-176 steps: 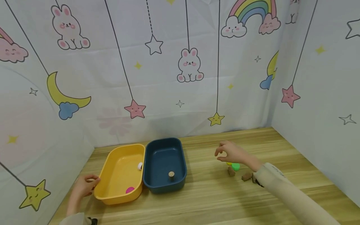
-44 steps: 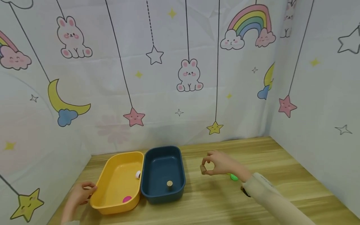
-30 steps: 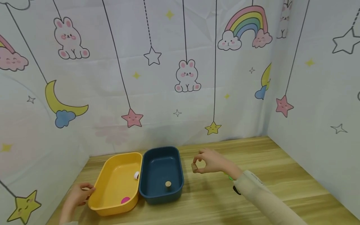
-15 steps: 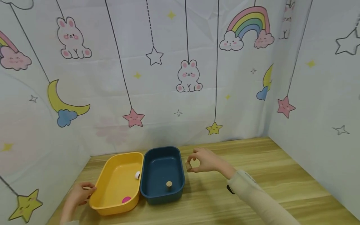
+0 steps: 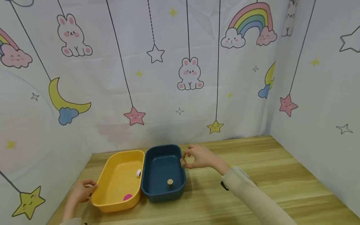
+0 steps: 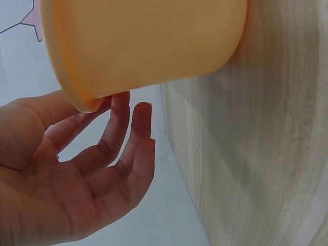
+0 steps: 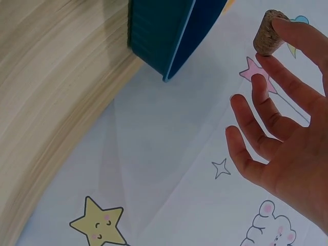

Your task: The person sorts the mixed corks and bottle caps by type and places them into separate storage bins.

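My right hand pinches a cork between thumb and index finger, with the other fingers spread. It is at the right rim of the dark blue bin, seemingly above it. A second cork stands upright inside that bin. My left hand grips the left rim of the yellow bin with thumb and fingertips; its other fingers hang loosely curled below. A white-and-black piece and a pink round piece lie inside the yellow bin.
The two bins stand side by side on a wood-grain table. A small bit of a yellow thing shows behind the right sleeve, which hides that area. A patterned white cloth surrounds the table.
Earlier my right hand hovered, holding nothing, near loose corks on the right. Now it has carried a cork left to the blue bin's rim. My left hand stays on the yellow bin.
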`<state>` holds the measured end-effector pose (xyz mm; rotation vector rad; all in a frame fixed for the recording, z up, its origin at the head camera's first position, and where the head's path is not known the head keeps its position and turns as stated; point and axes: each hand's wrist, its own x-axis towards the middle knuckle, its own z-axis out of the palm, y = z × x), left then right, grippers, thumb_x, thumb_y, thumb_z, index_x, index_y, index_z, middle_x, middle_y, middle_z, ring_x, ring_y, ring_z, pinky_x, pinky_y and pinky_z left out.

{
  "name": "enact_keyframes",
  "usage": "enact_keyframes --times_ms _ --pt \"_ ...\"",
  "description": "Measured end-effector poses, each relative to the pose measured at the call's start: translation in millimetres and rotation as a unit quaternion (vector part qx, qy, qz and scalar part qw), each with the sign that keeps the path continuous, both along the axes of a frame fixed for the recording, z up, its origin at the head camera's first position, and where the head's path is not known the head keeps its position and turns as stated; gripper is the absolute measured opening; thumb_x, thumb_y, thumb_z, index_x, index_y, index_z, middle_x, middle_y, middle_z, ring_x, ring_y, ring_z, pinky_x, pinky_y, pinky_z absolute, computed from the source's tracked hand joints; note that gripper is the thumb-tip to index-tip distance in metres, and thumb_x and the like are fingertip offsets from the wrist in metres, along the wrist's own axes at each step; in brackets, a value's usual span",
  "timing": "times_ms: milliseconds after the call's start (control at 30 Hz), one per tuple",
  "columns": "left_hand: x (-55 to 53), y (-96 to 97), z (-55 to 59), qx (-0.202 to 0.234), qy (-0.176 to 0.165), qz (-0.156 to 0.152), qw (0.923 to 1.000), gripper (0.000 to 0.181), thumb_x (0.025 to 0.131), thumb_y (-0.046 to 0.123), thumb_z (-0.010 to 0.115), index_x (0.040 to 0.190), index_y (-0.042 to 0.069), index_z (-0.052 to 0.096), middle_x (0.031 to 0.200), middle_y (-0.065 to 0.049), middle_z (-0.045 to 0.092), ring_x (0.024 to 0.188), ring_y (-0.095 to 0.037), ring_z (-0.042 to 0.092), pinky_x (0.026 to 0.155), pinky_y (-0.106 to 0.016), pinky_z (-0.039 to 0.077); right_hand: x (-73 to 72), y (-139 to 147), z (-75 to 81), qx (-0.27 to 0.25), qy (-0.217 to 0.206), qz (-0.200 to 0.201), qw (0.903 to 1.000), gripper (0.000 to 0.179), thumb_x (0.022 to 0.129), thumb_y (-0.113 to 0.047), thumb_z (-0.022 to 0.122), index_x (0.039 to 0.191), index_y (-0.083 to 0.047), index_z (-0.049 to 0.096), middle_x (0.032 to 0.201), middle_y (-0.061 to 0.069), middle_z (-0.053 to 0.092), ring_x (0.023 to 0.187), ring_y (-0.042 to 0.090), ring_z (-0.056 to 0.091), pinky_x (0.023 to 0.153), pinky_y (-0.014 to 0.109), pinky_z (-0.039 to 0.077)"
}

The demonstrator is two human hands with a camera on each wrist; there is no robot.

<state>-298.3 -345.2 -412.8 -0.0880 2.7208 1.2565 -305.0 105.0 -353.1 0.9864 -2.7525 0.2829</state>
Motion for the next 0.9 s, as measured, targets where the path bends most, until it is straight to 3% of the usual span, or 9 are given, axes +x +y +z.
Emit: enact_keyframes --times_ms 433,900 --pt "-0.4 0.3 -0.9 -0.004 0.006 0.001 1.0 0.027 0.086 0.01 0.051 0.098 -0.014 0.049 0.071 -0.003 0.061 0.064 -0.013 0.052 0.056 -0.033 0.047 -6.4 -18.3 -0.6 0.011 0.007 0.014 0.9998 0.03 0.073 -0.039 0.068 0.097 -0.021 0.065 0.082 -0.003 0.055 0.074 0.01 0.049 0.062 0.021 0.038" --pt "-0.9 0.5 -2.2 -0.01 0.007 0.004 0.9999 0.025 0.086 0.01 0.051 0.097 -0.013 0.05 0.07 -0.003 0.061 0.064 -0.012 0.051 0.056 -0.033 0.047 -11.0 -33.6 -5.5 0.02 -0.017 0.011 0.9996 0.029 0.074 -0.039 0.068 0.097 -0.023 0.064 0.086 0.002 0.055 0.075 0.012 0.049 0.059 0.021 0.036"
